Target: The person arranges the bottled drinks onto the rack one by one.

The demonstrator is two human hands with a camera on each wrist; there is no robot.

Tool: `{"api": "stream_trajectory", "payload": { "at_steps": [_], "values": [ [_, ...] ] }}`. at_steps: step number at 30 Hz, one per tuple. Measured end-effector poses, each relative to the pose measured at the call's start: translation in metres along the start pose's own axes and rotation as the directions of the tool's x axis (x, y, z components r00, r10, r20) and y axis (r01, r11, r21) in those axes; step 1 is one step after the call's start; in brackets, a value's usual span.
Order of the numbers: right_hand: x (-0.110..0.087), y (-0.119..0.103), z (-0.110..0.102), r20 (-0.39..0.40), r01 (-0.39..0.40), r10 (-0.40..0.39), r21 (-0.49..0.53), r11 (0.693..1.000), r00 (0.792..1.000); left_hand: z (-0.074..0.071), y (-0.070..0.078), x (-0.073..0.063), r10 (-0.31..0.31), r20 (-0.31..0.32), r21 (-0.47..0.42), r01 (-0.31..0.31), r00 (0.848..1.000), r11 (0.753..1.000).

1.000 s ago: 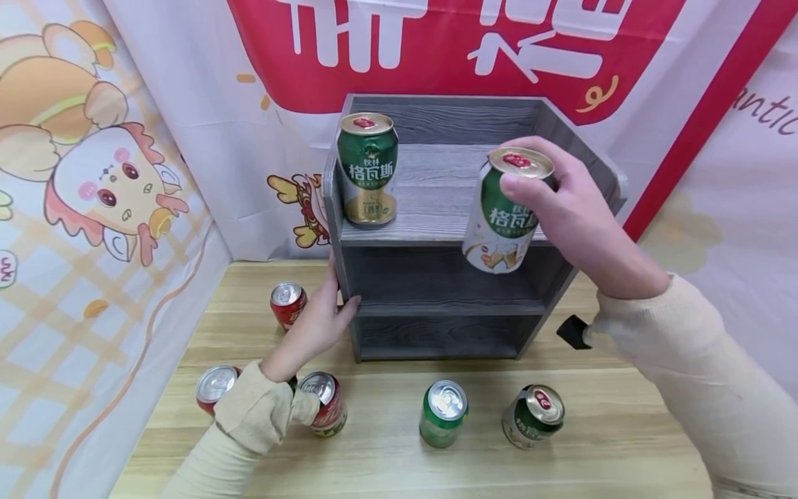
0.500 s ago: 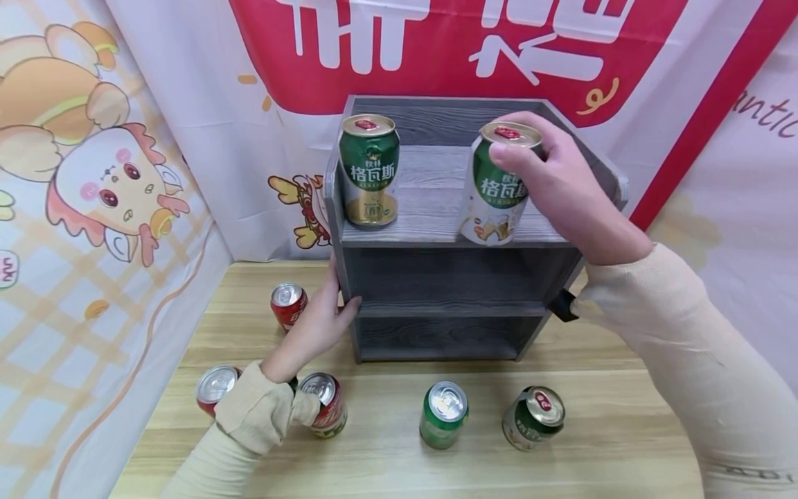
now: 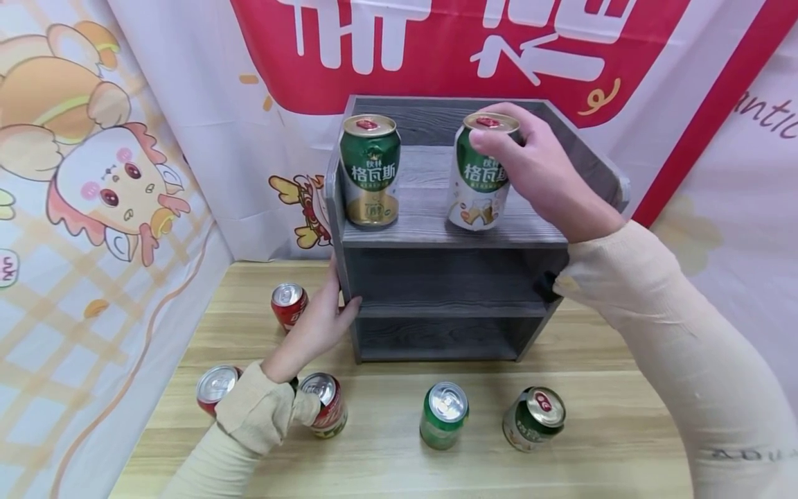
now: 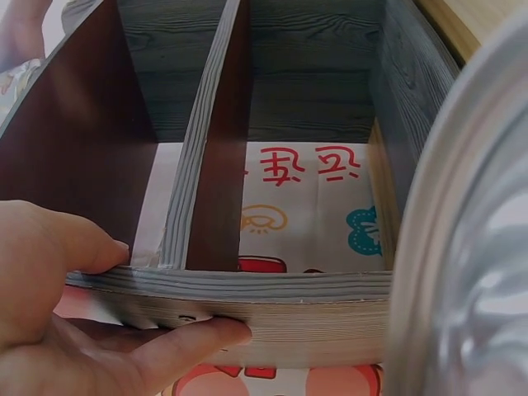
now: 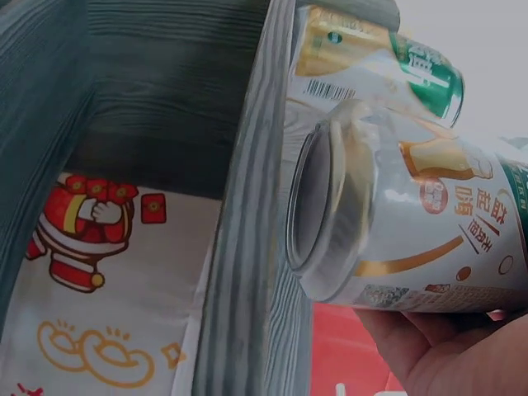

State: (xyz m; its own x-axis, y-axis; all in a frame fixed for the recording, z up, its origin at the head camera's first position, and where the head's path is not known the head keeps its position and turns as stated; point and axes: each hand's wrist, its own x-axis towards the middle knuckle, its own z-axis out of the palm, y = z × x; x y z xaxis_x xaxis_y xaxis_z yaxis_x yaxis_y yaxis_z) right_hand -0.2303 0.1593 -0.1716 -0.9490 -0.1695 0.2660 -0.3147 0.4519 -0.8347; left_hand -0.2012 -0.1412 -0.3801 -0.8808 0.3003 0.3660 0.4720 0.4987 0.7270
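My right hand point(image 3: 536, 166) grips a green and white drink can point(image 3: 481, 180) near its top, at the front of the top shelf of a grey wooden rack point(image 3: 449, 244). In the right wrist view the base of that can point(image 5: 309, 198) shows close beside the shelf edge; whether it touches the board I cannot tell. A green and gold can point(image 3: 370, 173) stands upright at the top shelf's left end. My left hand point(image 3: 318, 312) holds the rack's left side panel, its thumb on the inner side and fingers outside, as the left wrist view shows point(image 4: 124, 305).
On the wooden table point(image 3: 386, 464), red cans stand to the left: one behind my left hand point(image 3: 289, 305), one at far left point(image 3: 216, 388), one beside the sleeve point(image 3: 327, 409). A green can point(image 3: 444, 416) and a dark green can point(image 3: 534, 419) stand in front. A printed cloth point(image 3: 206, 138) hangs behind.
My right hand has carried the green and white can up, left and back, from in front of the rack to the top shelf's front. My left hand has stayed on the side panel.
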Motion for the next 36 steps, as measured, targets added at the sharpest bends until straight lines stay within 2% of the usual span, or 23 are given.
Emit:
{"api": "stream_trajectory", "payload": {
  "at_steps": [11, 20, 36],
  "values": [
    [0.014, 0.006, 0.006, 0.026, 0.001, 0.000, -0.006, 1.000, 1.000, 0.001, 0.001, 0.000, -0.030, -0.003, 0.003, 0.030, 1.000, 1.000],
    [0.019, 0.007, 0.011, 0.020, -0.036, 0.035, 0.065, 0.997, 0.999, 0.002, 0.000, 0.000, -0.032, -0.001, 0.011, 0.032, 0.999, 0.999],
    [0.023, 0.014, 0.015, 0.030, 0.024, -0.028, 0.106, 0.994, 0.999, 0.001, 0.001, 0.000, -0.030, 0.003, 0.009, 0.030, 1.000, 1.000]
  ]
}}
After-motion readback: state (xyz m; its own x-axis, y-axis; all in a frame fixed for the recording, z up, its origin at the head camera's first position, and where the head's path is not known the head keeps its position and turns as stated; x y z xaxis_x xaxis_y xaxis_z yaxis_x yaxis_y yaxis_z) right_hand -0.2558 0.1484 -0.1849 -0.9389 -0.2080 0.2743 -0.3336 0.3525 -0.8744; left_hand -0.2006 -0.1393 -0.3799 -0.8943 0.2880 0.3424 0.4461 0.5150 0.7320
